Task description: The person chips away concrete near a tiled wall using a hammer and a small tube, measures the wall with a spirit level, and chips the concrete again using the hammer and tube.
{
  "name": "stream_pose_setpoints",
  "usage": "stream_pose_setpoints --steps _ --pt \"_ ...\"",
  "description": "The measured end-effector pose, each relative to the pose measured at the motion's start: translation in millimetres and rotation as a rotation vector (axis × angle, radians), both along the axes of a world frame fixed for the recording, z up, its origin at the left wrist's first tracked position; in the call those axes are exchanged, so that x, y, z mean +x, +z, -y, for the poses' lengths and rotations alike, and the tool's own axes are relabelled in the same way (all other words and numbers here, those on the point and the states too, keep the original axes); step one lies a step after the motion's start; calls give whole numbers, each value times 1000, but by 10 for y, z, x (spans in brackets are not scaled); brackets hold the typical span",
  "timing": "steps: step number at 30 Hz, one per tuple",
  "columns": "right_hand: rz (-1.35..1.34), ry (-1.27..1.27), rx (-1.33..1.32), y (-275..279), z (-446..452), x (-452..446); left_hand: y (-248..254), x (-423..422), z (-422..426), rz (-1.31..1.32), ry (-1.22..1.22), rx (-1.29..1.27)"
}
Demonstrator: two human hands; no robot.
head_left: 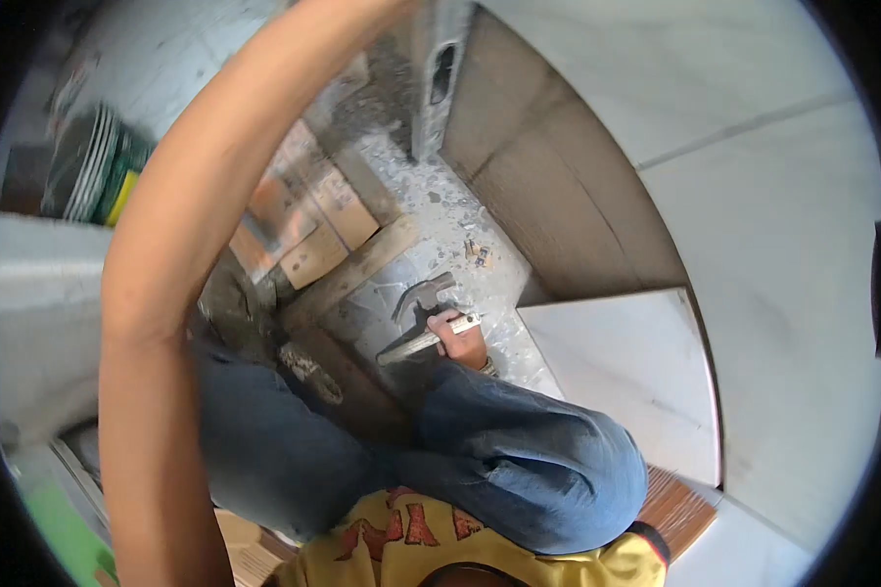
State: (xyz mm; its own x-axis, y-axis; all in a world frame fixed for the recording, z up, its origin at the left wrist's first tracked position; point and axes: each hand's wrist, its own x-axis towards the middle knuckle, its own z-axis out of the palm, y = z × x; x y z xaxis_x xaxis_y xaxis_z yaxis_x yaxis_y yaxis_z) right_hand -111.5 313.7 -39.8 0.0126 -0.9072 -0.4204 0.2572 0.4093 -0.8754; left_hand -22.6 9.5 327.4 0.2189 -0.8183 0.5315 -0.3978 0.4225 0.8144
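Left arm [157, 264] right up close here, bare, bending up the left side of the head view and out past the top edge; its hand is out of sight, so I can't tell what that grip is doing. Down past the jeans [529, 460] and yellow shirt [421, 548], the right hand [463, 340] has its fingers curled closed around a pale bar [416, 346], which slants across the fist, one end poking out each side. A claw hammer's head [426, 293] sits just beyond that hand, low over the speckled floor [504, 323]; whether the fist has hold of its handle too, I can't tell. Taped boxes [328, 230] are over to the left, a wooden strip [347, 274] running along their near side. Behind them, there's a stack of buckets [93, 166]. Up top, a metal level [440, 88] stands by the brown wall [568, 186], and a white tile [622, 362] leans over on the right, close to the knee.
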Motion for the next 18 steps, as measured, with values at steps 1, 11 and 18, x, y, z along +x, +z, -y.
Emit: stream_pose_setpoints --steps 1,11,18 --pt "-17 26 -27 -25 -1 -26 90 -77 -190 30 31 58" --pt "-218 75 -189 26 68 -107 -204 174 305 -120 -494 -10" --pt "-315 142 -159 28 59 -155 -166 56 126 -152 -542 -4"
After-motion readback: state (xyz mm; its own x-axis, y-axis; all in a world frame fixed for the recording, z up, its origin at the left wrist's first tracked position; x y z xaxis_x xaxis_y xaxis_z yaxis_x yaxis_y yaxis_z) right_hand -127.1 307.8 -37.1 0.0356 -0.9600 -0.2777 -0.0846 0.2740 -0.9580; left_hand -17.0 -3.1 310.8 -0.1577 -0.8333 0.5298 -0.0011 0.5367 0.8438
